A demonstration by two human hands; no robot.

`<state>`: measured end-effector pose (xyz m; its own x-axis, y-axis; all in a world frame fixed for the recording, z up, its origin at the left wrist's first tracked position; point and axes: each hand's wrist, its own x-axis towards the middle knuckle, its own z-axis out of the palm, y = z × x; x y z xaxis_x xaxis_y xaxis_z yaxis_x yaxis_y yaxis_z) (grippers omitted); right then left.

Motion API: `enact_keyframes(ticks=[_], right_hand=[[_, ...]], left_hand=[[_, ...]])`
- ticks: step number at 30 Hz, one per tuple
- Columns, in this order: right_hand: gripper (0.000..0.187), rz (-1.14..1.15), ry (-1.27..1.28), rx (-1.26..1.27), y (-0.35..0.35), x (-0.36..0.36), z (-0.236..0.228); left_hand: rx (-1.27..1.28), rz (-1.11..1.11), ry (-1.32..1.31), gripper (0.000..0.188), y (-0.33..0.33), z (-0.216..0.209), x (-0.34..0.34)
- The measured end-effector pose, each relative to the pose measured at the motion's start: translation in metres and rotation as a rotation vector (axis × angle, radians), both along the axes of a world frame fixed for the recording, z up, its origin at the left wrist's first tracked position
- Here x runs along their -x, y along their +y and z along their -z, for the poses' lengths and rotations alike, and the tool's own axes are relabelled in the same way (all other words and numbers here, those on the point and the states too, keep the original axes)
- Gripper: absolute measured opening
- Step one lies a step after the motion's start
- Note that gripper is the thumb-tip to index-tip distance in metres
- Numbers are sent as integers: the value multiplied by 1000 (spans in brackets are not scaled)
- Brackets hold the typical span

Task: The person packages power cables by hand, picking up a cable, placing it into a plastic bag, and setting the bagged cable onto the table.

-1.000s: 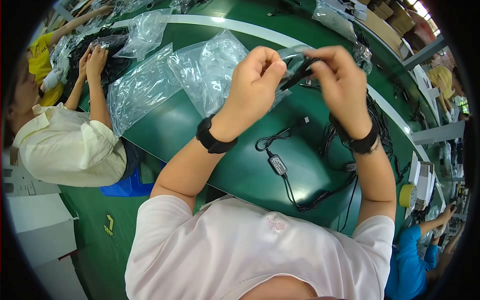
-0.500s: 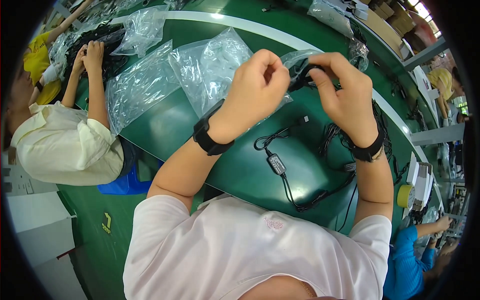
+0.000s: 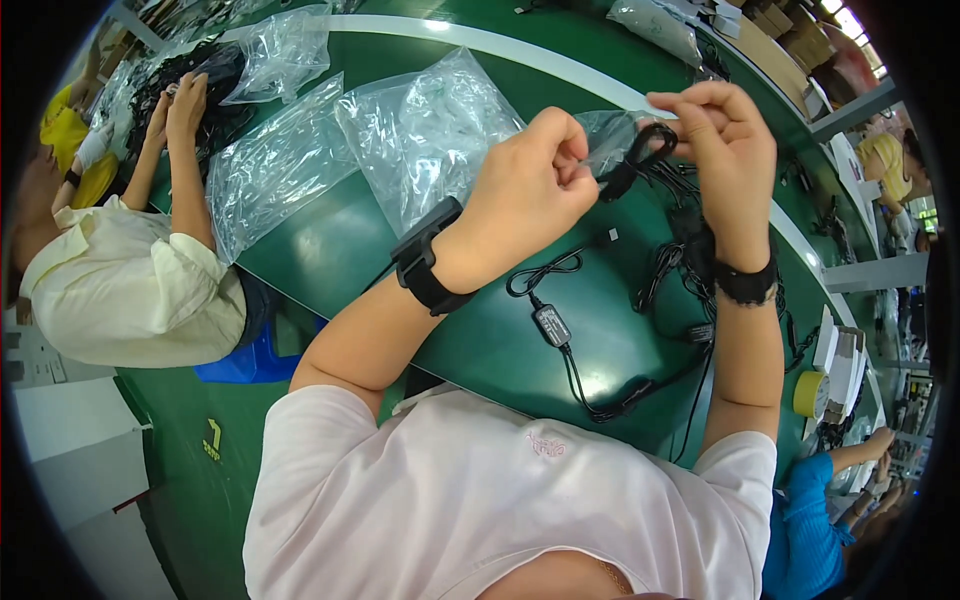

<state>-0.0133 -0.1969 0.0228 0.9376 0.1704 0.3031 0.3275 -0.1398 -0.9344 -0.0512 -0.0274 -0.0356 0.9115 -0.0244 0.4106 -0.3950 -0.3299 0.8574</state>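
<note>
Head view: right hand (image 3: 735, 155), 2 o'clock, has drawn away from left hand (image 3: 530, 185), 1 o'clock, baring more of the black cable bundle (image 3: 617, 183) between them. Left fingers curled, apparently pinching it; right fingers parted at its loop (image 3: 640, 145), grip cannot be told. Handling judged unfinished.

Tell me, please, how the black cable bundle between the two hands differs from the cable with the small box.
The cable bundle is raised between the left hand and right hand, while the boxed cable lies on the green table. The bundle is gathered into a compact loop; the boxed cable is more spread out. Both are black.
</note>
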Motion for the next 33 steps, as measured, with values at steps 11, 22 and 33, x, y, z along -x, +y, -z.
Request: enact_keyframes(ticks=[11, 22, 33], right_hand=[[15, -72, -124, -23, 2, 4, 13], [12, 46, -20, -340, 7, 6, 22], [18, -194, -707, 667, 16, 13, 27]], left_hand=[[270, 10, -19, 13, 0, 5, -4], [141, 62, -67, 18, -8, 6, 2], [611, 263, -50, 14, 3, 0, -7]])
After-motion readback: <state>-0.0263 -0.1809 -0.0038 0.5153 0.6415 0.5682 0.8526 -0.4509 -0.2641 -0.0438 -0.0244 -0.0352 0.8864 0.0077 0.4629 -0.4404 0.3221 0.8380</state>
